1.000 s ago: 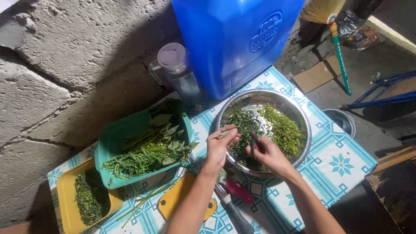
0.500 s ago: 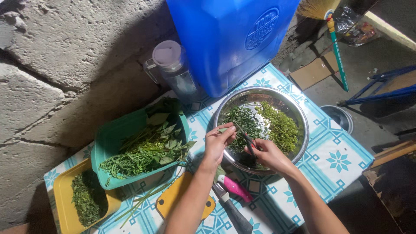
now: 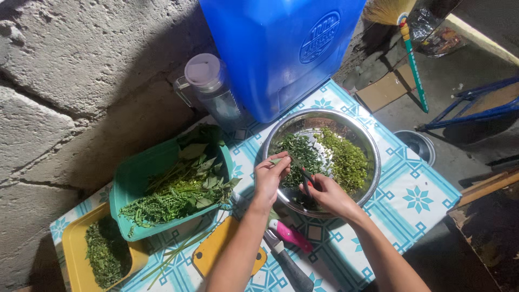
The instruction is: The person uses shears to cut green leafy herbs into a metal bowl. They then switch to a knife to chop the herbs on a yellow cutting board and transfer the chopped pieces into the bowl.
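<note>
At centre frame I see my left hand (image 3: 268, 178) and right hand (image 3: 324, 193) pinching a thin green stem (image 3: 299, 166) over the steel bowl (image 3: 373, 162) of chopped greens (image 3: 346, 159).

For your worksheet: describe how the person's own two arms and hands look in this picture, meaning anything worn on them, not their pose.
Both forearms are bare up to the picture's bottom edge: no sleeves show. The left hand and right hand wear no gloves, and no watch, bracelet or ring can be made out. The fingernails look short; any polish is too small to tell.
</note>
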